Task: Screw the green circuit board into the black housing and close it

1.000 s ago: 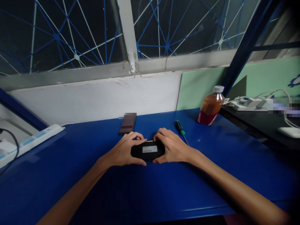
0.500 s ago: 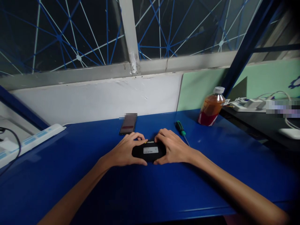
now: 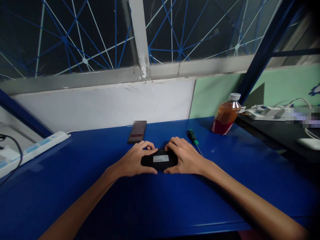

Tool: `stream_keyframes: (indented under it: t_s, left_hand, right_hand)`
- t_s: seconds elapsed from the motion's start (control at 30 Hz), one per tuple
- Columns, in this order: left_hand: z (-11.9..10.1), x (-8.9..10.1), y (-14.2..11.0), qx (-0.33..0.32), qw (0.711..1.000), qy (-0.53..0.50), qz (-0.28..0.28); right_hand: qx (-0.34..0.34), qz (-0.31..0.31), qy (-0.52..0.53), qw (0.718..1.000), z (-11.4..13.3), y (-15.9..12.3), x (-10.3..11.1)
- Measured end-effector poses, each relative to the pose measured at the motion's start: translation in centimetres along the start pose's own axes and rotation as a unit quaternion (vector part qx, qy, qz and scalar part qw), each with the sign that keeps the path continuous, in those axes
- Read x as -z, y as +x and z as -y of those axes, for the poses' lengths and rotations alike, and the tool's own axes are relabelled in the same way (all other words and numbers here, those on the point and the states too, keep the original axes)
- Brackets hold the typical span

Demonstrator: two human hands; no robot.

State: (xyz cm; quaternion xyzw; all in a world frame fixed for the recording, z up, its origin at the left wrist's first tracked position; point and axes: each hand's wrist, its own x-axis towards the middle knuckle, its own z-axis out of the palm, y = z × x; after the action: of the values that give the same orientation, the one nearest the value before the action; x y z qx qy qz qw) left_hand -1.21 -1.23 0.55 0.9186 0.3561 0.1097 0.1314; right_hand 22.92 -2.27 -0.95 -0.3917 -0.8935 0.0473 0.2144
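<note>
A small black device (image 3: 160,164) with a white printed label on its upper face is held between both hands, low over the blue table (image 3: 150,206). My left hand (image 3: 136,159) grips its left end, with the thumb along the near edge and the fingers at the far edge. My right hand (image 3: 185,156) grips the right end in the same way, its fingers curled over the far side. The exact kind of device cannot be made out. A screwdriver (image 3: 192,136) with a green and black handle lies just beyond my right hand.
A phone (image 3: 137,132) lies behind my left hand. A bottle of reddish-orange drink (image 3: 225,115) stands at the back right. On the left is a white power strip (image 3: 37,150) with a black cable. The wall (image 3: 112,106) and window close off the back.
A light and yellow strip at the device's far edge was visible and no longer shows; that edge now looks black. Both hands keep nearly the same place and grip.
</note>
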Motion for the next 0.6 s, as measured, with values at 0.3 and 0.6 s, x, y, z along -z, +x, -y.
stream_keyframes:
  t_s: [0.3,0.6]
  left_hand:
    - [0.21,-0.17,0.03,-0.004,1.0,-0.002,-0.011]
    - [0.58,-0.36,-0.09,-0.023,0.999,-0.007,-0.021]
  right_hand:
    - [0.008,-0.003,-0.014,1.0,-0.51,-0.12,-0.39]
    - [0.028,0.006,-0.028,0.999,-0.77,0.01,-0.49]
